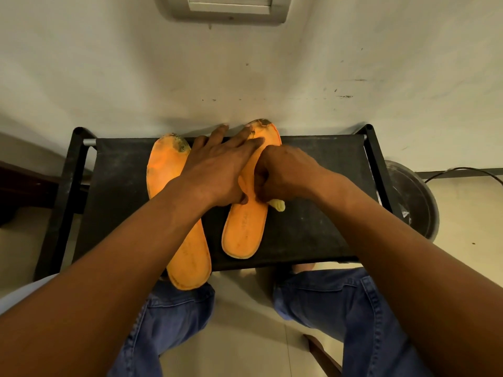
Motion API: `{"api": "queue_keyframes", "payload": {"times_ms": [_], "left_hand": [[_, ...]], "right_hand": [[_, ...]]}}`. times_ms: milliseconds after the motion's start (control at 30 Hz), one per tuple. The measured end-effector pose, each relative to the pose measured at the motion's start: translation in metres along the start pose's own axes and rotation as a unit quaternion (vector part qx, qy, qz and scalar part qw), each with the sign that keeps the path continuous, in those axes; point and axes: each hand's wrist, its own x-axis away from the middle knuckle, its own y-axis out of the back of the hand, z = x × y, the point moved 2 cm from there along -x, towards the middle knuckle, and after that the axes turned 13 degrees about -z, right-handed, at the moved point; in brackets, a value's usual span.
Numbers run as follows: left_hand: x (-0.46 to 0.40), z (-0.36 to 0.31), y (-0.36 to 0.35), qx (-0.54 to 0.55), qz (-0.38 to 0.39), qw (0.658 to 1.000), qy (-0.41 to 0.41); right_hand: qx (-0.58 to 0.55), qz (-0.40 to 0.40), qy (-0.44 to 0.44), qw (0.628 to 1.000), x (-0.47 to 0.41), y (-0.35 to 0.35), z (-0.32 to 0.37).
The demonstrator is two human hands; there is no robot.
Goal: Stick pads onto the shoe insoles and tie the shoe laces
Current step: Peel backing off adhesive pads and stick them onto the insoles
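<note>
Pad-sticking step: left hand [217, 170] flat on right insole [245, 227], right hand [283, 175] pinching yellow pad [277, 205] at 3 o'clock; next, press firmly.

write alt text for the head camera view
Two hands work on the right orange insole on a black fabric stool: the left hand presses flat, the right hand curls at its middle. A second insole lies left.

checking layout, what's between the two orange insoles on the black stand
In the head view, the left hand lies across the gap between the left insole and the right insole; nearer, only bare black stand fabric.
</note>
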Motion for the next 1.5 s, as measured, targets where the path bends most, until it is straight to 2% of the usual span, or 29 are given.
{"api": "queue_keyframes", "payload": {"times_ms": [100, 333, 467, 600, 667, 867, 967, 1033, 1167, 1233, 1500], "left_hand": [[0.0, 0.001, -0.001, 0.002, 0.009, 1.0, 0.001], [0.001, 0.005, -0.003, -0.006, 0.082, 0.997, -0.011], [0.003, 0.006, -0.006, -0.012, 0.091, 0.996, -0.016], [0.004, 0.008, -0.007, -0.008, 0.091, 0.996, -0.014], [0.004, 0.008, -0.006, -0.004, 0.092, 0.996, -0.011], [0.003, 0.007, -0.006, -0.003, 0.108, 0.994, -0.007], [0.004, 0.006, -0.007, -0.005, 0.11, 0.994, -0.006], [0.004, 0.006, -0.008, -0.009, 0.104, 0.994, -0.004], [0.005, 0.006, -0.008, -0.006, 0.101, 0.995, -0.004], [0.005, 0.005, -0.007, -0.008, 0.099, 0.995, -0.004], [0.003, 0.004, -0.009, -0.013, 0.101, 0.995, -0.006]], "right_hand": [[0.04, 0.011, 0.023, 0.999, 0.005, -0.002, 0.01], [0.038, -0.104, -0.021, 0.994, 0.008, 0.001, 0.008], [-0.004, -0.071, -0.026, 0.997, 0.015, -0.009, 0.012], [-0.066, 0.014, -0.019, 0.998, 0.032, -0.026, 0.019], [-0.073, 0.017, -0.011, 0.997, 0.043, -0.035, 0.024], [-0.004, -0.087, -0.029, 0.996, 0.05, -0.035, 0.019], [-0.013, -0.125, -0.05, 0.991, 0.044, -0.032, 0.018], [-0.033, -0.108, -0.052, 0.992, 0.044, -0.033, 0.02], [-0.087, -0.018, -0.016, 0.996, 0.056, -0.039, 0.031], [-0.085, -0.009, 0.005, 0.996, 0.063, -0.043, 0.037], [-0.003, -0.122, -0.03, 0.992, 0.057, -0.04, 0.031]]}}
